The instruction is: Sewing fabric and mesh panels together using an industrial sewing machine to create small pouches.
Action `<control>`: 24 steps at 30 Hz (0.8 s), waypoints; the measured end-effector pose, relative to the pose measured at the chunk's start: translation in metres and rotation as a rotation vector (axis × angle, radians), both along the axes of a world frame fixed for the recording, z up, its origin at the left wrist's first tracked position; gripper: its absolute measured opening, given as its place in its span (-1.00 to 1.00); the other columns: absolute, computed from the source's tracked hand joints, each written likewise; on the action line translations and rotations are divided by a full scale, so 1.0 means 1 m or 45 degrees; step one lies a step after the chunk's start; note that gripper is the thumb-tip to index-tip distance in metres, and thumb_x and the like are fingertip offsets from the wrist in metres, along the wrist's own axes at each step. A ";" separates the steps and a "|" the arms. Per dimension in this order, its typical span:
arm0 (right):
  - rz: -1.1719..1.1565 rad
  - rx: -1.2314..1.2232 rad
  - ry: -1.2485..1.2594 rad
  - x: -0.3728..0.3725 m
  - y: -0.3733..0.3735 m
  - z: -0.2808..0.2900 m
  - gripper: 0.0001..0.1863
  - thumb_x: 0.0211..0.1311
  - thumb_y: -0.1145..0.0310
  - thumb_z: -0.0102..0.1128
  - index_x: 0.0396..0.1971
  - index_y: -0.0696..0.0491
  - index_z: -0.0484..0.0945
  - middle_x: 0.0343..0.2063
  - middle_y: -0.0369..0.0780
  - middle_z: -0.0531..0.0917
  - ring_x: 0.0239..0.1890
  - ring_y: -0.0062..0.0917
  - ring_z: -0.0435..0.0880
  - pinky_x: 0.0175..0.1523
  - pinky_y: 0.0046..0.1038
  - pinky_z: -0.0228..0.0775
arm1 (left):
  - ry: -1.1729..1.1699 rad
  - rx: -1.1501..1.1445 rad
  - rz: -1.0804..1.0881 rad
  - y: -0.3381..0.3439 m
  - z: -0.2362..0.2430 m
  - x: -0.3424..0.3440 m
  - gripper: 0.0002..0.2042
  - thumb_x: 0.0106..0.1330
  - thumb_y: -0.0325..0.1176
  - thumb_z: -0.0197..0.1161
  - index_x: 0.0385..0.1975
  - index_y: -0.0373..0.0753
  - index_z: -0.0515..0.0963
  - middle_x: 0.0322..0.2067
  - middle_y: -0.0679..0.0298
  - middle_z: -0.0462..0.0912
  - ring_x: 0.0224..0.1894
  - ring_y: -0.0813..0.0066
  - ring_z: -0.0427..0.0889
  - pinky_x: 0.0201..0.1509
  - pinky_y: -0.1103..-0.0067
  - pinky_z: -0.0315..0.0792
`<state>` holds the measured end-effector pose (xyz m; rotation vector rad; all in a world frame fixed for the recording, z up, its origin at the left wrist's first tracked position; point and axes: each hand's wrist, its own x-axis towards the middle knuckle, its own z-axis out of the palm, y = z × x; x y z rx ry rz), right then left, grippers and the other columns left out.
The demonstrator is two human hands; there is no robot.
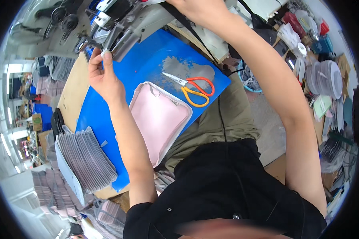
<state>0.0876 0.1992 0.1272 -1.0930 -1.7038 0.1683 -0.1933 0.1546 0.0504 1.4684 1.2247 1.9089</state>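
Note:
My left hand [102, 73] is raised at the sewing machine's needle end [113, 42]. Its thumb and fingers are pinched together beside the metal parts, and whatever they hold is too small to make out. My right hand [199, 8] reaches over to the far side of the machine at the top edge, where its fingers are cut off from view. On the blue work surface [147, 55] lies a pair of scissors [193, 89] with one red and one orange handle loop, blades apart. Nearer me rests a pink, shallow fabric piece with white edging [159, 115].
A stack of grey-pink fabric pieces [87, 159] stands at the left of the blue surface. More bundles [54, 189] lie beyond it. To the right are a blue basket [251, 79] and shelves with clear round containers [325, 79]. A black cable [220, 115] hangs over my lap.

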 end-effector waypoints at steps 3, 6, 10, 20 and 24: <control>-0.043 -0.082 -0.204 -0.001 0.006 -0.001 -0.75 0.24 0.24 0.34 -0.29 0.13 0.62 -0.21 -0.02 0.66 -0.17 -0.07 0.68 -0.10 -0.13 0.52 | -0.037 -0.050 -0.044 0.000 -0.001 -0.004 -0.83 0.38 -0.36 0.44 -0.24 -0.30 0.61 0.22 -0.02 0.55 0.19 0.40 0.55 0.24 0.54 0.41; -0.055 -0.181 -0.091 -0.003 0.009 -0.011 -0.73 0.24 0.18 0.34 -0.29 0.10 0.66 -0.29 -0.06 0.64 -0.15 -0.08 0.67 -0.06 -0.10 0.52 | -0.054 -0.018 -0.027 0.001 -0.003 -0.007 -0.86 0.40 -0.40 0.40 -0.21 -0.32 0.61 0.24 -0.05 0.53 0.12 0.44 0.59 0.18 0.59 0.45; -0.109 -0.143 -0.103 -0.001 0.016 -0.011 -0.74 0.23 0.19 0.33 -0.41 0.12 0.66 -0.33 -0.05 0.68 -0.20 -0.09 0.70 -0.10 -0.09 0.52 | -0.009 0.003 -0.043 0.002 -0.003 -0.007 -0.89 0.45 -0.45 0.32 -0.19 -0.36 0.59 0.22 0.05 0.54 0.02 0.51 0.62 0.14 0.59 0.51; 0.050 -0.293 -0.048 0.004 0.020 -0.011 -0.68 0.20 0.17 0.31 -0.51 0.16 0.66 -0.47 0.01 0.70 -0.27 -0.06 0.73 -0.16 -0.09 0.54 | -0.004 -0.008 -0.049 0.002 -0.004 -0.010 -0.90 0.42 -0.44 0.36 -0.25 -0.32 0.59 0.25 -0.09 0.49 0.12 0.45 0.59 0.13 0.60 0.49; -0.062 -0.138 -0.206 -0.006 0.033 -0.021 -0.70 0.26 0.20 0.29 -0.44 0.18 0.66 -0.37 0.04 0.70 -0.20 -0.02 0.72 -0.12 -0.06 0.55 | -0.022 0.001 -0.059 0.003 -0.003 -0.011 -0.85 0.39 -0.40 0.42 -0.26 -0.31 0.60 0.25 -0.15 0.50 0.20 0.39 0.56 0.18 0.59 0.44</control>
